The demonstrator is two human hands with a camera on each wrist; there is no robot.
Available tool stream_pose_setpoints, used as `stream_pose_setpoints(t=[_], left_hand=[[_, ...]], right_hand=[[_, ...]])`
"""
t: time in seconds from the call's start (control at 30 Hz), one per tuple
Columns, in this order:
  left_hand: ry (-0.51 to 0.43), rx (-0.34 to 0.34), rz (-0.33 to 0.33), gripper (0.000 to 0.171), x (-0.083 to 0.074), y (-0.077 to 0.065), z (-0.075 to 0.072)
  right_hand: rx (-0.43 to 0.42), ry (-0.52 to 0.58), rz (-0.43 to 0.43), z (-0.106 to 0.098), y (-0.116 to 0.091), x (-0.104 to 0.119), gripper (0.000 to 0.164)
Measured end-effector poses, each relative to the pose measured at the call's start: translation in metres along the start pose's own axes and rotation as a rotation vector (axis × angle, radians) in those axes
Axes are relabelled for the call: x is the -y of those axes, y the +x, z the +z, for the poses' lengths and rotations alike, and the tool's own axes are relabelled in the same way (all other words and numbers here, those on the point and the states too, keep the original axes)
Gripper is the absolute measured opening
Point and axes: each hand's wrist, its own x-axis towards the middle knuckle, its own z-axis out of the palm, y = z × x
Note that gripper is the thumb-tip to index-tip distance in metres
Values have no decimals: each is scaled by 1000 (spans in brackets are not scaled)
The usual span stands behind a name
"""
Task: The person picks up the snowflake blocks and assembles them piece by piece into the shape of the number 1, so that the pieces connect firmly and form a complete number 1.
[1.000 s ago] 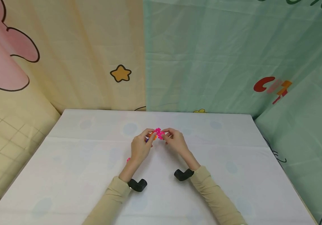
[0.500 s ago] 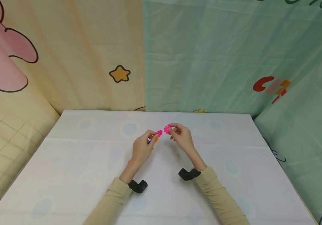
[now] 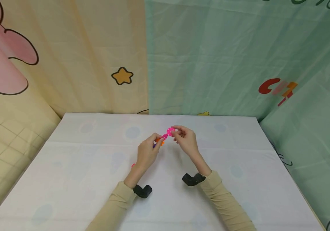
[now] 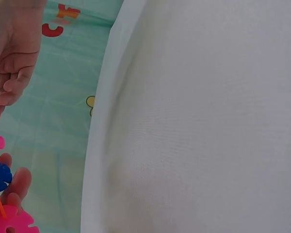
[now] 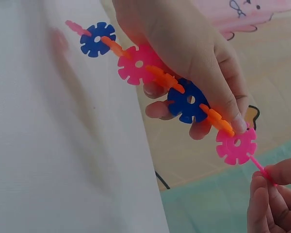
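Observation:
My left hand [image 3: 147, 153] grips a chain of notched plastic snowflake discs [image 5: 186, 99], pink, orange and blue, slotted edge to edge. Its thumb lies against the pink end disc [image 5: 236, 145]. Between the thumb and fingers of my right hand [image 3: 187, 141] is another pink snowflake disc [image 3: 170, 131]. The right wrist view has this disc edge-on, its rim meeting the rim of the end disc; how deep the slots engage cannot be told. The chain's far end hangs beyond the left wrist, where a bit of pink shows in the head view. Part of the chain is hidden behind the left fingers.
Both hands are above a table with a white cloth [image 3: 95, 189], toward its far edge. Behind it hang a yellow curtain [image 3: 95, 41] and a green curtain [image 3: 205, 57]. A black wrist mount [image 3: 142, 191] sits on the left wrist and another [image 3: 193, 179] on the right.
The right hand drew up and to the right with its pink disc, parting it from the chain's end. Since then the left hand has shifted slightly right, and the two pink discs meet again.

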Motion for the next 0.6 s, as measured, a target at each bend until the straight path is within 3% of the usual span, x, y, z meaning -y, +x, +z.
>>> stream_pose_setpoints(t=[0.6], left_hand=[[29, -21, 48, 11, -3, 1, 3]], right_hand=[[-38, -43, -20, 2, 0, 7, 24]])
